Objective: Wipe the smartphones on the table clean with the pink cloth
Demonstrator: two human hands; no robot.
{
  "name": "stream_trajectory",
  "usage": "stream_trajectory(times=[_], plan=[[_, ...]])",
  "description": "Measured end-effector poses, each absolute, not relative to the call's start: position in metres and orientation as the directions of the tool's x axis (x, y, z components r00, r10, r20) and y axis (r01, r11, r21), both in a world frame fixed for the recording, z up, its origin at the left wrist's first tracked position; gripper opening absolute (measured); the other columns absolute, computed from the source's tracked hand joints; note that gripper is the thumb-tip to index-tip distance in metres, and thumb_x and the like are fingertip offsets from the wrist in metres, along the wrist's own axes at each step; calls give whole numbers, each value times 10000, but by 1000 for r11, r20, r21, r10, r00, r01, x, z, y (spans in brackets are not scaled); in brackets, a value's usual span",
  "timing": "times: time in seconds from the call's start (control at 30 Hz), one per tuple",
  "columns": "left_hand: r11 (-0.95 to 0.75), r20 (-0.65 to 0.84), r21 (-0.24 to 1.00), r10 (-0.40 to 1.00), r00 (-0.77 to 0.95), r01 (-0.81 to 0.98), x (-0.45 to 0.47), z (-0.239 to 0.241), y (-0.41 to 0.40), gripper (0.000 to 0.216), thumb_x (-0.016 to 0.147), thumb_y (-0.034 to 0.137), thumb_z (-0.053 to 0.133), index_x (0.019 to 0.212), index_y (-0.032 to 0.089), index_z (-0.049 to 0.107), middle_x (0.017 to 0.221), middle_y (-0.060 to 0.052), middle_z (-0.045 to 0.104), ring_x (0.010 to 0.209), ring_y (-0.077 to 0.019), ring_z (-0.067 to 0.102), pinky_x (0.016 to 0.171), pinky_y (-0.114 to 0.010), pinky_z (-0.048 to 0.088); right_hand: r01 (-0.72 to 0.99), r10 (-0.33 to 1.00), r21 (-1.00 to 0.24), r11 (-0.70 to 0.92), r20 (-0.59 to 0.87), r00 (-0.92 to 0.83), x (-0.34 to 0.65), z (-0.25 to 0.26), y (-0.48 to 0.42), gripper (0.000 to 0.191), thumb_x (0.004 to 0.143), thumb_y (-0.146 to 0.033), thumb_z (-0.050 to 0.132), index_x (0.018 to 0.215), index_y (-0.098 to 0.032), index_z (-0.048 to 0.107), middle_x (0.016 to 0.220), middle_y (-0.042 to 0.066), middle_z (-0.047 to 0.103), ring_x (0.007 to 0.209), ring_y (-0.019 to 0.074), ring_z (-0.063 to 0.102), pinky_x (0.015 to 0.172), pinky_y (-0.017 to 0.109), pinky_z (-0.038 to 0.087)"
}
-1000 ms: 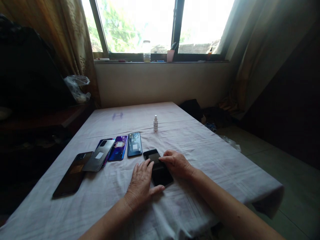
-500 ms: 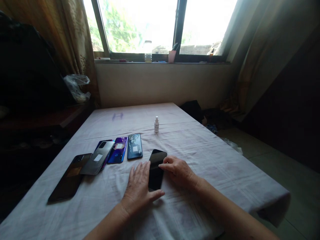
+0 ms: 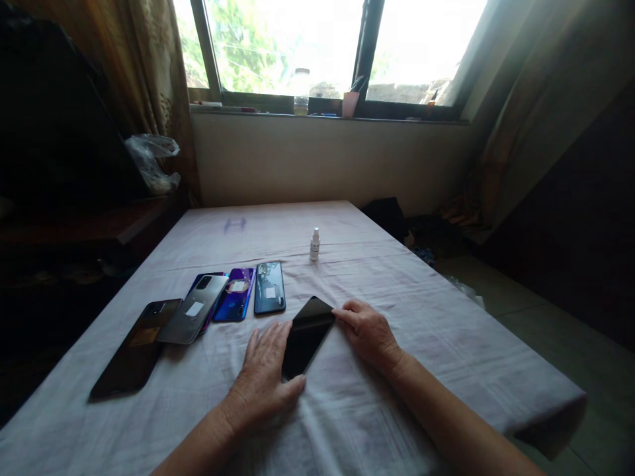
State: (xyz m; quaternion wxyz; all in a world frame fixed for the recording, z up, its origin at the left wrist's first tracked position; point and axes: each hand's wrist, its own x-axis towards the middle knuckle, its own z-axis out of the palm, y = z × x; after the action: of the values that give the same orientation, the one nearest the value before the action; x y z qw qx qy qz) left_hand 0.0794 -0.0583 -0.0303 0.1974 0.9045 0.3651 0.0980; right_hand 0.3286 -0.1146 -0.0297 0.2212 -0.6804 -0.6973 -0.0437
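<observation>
A black phone (image 3: 306, 336) lies screen up on the white tablecloth (image 3: 436, 350), slanted with its top to the right. My left hand (image 3: 260, 380) rests flat along its left edge, fingers stretched out and thumb at its lower corner. My right hand (image 3: 370, 330) has its fingers bent together, the tips pressed on the phone's upper right edge.
Several phones lie in a row to the left: a dark blue one (image 3: 268, 288), a purple one (image 3: 235, 294), a grey one (image 3: 193, 309) and a large dark one (image 3: 133, 347). A small spray bottle (image 3: 314, 244) stands behind them. A plastic bag (image 3: 151, 162) sits at the far left.
The black phone has been turned on the cloth: its top has swung from pointing left to pointing right. Both hands stayed on its edges.
</observation>
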Motion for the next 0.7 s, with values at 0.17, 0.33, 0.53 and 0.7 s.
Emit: stream_trajectory(times=[0.17,0.33,0.53,0.7], plan=[[-647,22,461,692,721,607,79,-28,-58,835,741,301,607,1507,132,323,1566,-158,366,1475,-333,265,1210,-586,118,973,935,-214,86,354,-5,325,-28,-112,352,836,-84,584,1105,-247,740,995,67,692,926,210,624,808,286,489],[-612,-61,477,692,719,630,80,-20,-58,856,742,292,589,1517,78,296,1590,-166,311,1495,-317,208,1219,-565,66,974,946,-224,-26,309,96,322,-23,-112,348,845,-87,562,1079,-263,749,982,54,693,929,199,623,791,264,479],[-613,-67,501,677,733,611,77,-22,-53,885,729,257,601,1538,145,260,1603,-147,288,1500,-314,188,1213,-579,66,967,948,-217,135,311,-62,311,-20,-108,410,807,-52,553,1085,-278,751,1002,45,704,910,193,627,778,262,470],[-614,-62,485,686,725,623,75,-22,-52,897,718,277,645,1523,119,283,1596,-170,301,1498,-333,188,1213,-570,92,980,945,-198,-17,318,81,310,-19,-103,345,799,-73,574,1012,-260,771,967,60,704,897,212,628,741,274,465]])
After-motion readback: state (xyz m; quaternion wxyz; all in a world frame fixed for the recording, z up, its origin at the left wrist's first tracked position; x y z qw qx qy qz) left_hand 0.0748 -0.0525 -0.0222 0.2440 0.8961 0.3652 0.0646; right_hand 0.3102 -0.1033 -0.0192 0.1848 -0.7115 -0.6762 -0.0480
